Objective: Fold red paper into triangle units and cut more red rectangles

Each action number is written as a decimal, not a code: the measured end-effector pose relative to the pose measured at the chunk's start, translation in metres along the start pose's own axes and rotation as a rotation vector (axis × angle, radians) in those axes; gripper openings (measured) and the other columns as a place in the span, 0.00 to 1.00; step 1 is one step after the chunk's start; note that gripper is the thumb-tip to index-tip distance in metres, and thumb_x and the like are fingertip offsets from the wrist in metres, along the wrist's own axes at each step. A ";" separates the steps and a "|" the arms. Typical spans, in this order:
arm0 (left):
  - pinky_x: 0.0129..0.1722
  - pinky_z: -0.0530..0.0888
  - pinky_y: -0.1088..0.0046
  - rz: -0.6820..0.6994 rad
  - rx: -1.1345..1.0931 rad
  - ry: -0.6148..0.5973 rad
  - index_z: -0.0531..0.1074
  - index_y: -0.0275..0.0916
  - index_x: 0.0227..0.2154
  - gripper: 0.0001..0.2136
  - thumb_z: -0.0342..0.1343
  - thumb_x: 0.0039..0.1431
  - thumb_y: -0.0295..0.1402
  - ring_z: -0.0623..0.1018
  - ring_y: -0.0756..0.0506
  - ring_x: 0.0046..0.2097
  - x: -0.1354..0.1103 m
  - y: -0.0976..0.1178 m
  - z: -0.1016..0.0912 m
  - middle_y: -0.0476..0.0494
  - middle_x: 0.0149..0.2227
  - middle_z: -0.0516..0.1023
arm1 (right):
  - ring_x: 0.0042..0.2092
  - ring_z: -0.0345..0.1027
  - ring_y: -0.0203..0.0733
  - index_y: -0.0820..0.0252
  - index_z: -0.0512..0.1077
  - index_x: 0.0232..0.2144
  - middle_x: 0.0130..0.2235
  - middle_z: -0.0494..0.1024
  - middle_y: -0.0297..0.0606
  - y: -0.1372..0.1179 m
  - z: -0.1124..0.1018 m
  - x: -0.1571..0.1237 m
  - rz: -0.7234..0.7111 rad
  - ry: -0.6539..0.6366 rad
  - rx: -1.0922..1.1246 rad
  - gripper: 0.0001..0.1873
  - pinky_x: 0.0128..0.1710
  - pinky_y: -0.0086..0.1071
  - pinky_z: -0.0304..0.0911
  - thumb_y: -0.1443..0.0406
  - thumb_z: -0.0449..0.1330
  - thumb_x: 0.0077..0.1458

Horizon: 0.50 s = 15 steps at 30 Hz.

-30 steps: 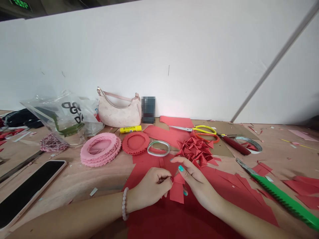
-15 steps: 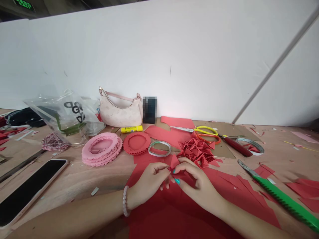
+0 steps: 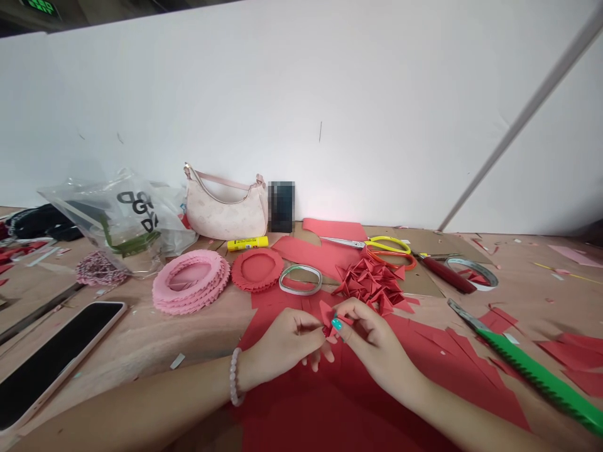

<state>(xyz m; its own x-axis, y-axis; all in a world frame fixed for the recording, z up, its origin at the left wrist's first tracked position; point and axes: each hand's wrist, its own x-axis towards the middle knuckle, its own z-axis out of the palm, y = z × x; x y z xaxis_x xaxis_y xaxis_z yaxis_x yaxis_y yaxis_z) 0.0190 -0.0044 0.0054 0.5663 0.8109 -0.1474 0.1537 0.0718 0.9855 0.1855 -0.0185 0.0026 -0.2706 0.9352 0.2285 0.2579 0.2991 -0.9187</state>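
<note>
Fingertips of left hand (image 3: 287, 345) and right hand (image 3: 374, 342) pinch a small folded red paper piece (image 3: 326, 311), nearer than the spiky red paper pile (image 3: 370, 282); likely light, crease-prone, best held along its folds.

Soft diffuse light; hands (image 3: 286, 345) (image 3: 379, 345) evenly lit; red sheet (image 3: 339, 411) below shadowed.

A wooden tabletop (image 3: 141, 342) carries a smartphone (image 3: 56, 358) lying at the near left, a stack of pink paper rings (image 3: 191, 303) and, just beside it, a red scalloped paper disc (image 3: 257, 270). A yellow glue stick (image 3: 247, 243) lies behind, near a standing pale handbag (image 3: 226, 213). Large red paper (image 3: 296, 414) spreads across the middle; brown cardboard (image 3: 428, 286) lies farther back, with paper scraps (image 3: 570, 351) to the right.
</note>
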 end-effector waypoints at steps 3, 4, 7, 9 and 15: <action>0.18 0.60 0.81 -0.016 -0.001 -0.013 0.68 0.32 0.22 0.08 0.46 0.50 0.29 0.68 0.55 0.19 -0.001 0.003 0.000 0.46 0.23 0.74 | 0.30 0.65 0.34 0.58 0.62 0.29 0.28 0.66 0.31 0.000 0.001 0.001 0.003 -0.013 0.041 0.05 0.31 0.28 0.60 0.65 0.51 0.56; 0.18 0.60 0.81 -0.017 0.001 -0.014 0.68 0.32 0.22 0.08 0.46 0.50 0.29 0.68 0.55 0.19 -0.001 0.004 0.000 0.46 0.23 0.74 | 0.30 0.64 0.34 0.58 0.61 0.29 0.29 0.66 0.31 0.000 0.001 0.001 0.001 -0.017 0.052 0.04 0.31 0.28 0.60 0.65 0.51 0.56; 0.18 0.60 0.82 -0.016 0.008 -0.019 0.69 0.32 0.22 0.08 0.46 0.49 0.28 0.68 0.55 0.19 -0.001 0.005 0.000 0.46 0.21 0.74 | 0.30 0.63 0.34 0.57 0.60 0.29 0.28 0.65 0.30 0.001 0.003 0.000 -0.002 -0.024 0.082 0.04 0.31 0.27 0.59 0.66 0.50 0.57; 0.18 0.60 0.82 -0.017 -0.007 -0.029 0.69 0.32 0.22 0.08 0.47 0.49 0.28 0.69 0.55 0.19 -0.001 0.005 0.000 0.46 0.21 0.74 | 0.30 0.63 0.33 0.56 0.60 0.30 0.28 0.66 0.29 0.001 0.004 -0.001 0.002 -0.018 0.099 0.04 0.31 0.27 0.59 0.66 0.50 0.57; 0.19 0.62 0.83 -0.032 0.007 -0.062 0.70 0.32 0.24 0.08 0.46 0.49 0.26 0.70 0.54 0.19 -0.003 0.004 0.000 0.48 0.20 0.72 | 0.29 0.62 0.32 0.55 0.60 0.30 0.28 0.65 0.28 0.001 0.005 -0.003 -0.016 -0.003 0.112 0.03 0.30 0.25 0.58 0.66 0.51 0.57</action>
<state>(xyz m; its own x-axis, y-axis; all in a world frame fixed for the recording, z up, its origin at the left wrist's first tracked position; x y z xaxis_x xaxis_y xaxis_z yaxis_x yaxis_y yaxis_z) 0.0177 -0.0064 0.0096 0.6098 0.7709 -0.1843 0.1781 0.0933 0.9796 0.1817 -0.0222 -0.0010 -0.2769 0.9298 0.2423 0.1485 0.2905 -0.9453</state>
